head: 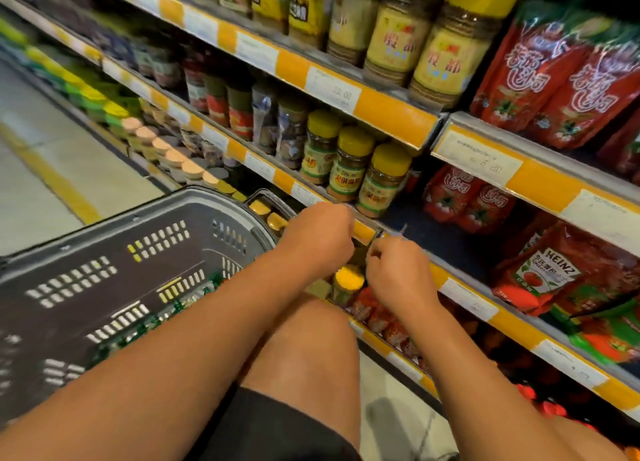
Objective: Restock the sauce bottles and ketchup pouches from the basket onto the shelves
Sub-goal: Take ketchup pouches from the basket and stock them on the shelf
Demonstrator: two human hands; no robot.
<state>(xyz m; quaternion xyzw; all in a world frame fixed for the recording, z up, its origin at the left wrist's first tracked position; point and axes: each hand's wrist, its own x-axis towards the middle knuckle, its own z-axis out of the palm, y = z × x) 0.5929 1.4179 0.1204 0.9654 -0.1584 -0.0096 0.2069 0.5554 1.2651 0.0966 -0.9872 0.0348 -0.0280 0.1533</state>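
My left hand [317, 238] and my right hand [398, 273] hover close together at the orange front rail of the middle shelf [363, 232]. Both are curled. The left hand's fingers are hidden behind its back. Nothing shows in the right hand's pinched fingers. A yellow-capped sauce bottle [348, 282] stands just below, between the two hands. The grey basket [138, 252] sits at my left, with green-packed goods [156, 322] along its near wall. Red ketchup pouches [464, 200] and a Heinz pouch [550, 273] lie on the shelves to the right.
Yellow-capped jars [349, 162] line the middle shelf left of an open gap [440, 238]. Larger jars [450, 44] and red pouches [554, 72] fill the top shelf. Small red packets [377, 315] sit on the low shelf. My bare knee [304, 349] is below the hands.
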